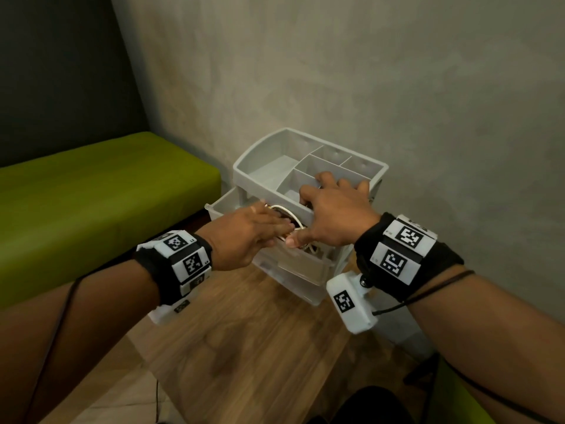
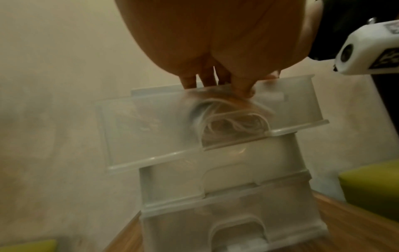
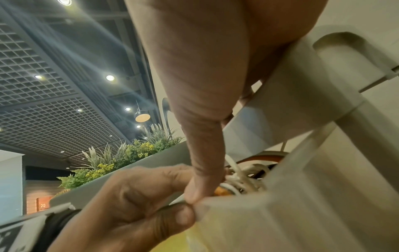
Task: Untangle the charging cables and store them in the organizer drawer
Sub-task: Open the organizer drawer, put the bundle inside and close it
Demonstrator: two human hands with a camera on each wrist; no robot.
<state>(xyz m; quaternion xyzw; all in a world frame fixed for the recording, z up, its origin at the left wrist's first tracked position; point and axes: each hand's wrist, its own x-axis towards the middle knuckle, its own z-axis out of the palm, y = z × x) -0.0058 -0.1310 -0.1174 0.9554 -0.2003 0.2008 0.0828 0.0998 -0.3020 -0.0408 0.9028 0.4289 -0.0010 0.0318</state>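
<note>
A grey plastic organizer (image 1: 266, 154) with a divided top tray stands on the wooden table. Its top drawer (image 1: 220, 206) is pulled out toward me. A bundle of white charging cables (image 1: 286, 208) lies in that drawer, blurred behind the translucent drawer front (image 2: 151, 136). My left hand (image 1: 284, 228) reaches into the drawer, its fingers curled round the cables (image 3: 244, 180) and its thumb against the drawer front. My right hand (image 1: 318, 209) grips the organizer's top, fingers hooked over the tray's front rim and thumb (image 3: 200, 170) down on the drawer's rim.
Two lower drawers (image 1: 293, 270) are pushed in. The organizer sits at the table's (image 1: 244, 347) far corner against a concrete wall (image 1: 397, 102). A green bench (image 1: 91, 194) runs along the left, below the table edge.
</note>
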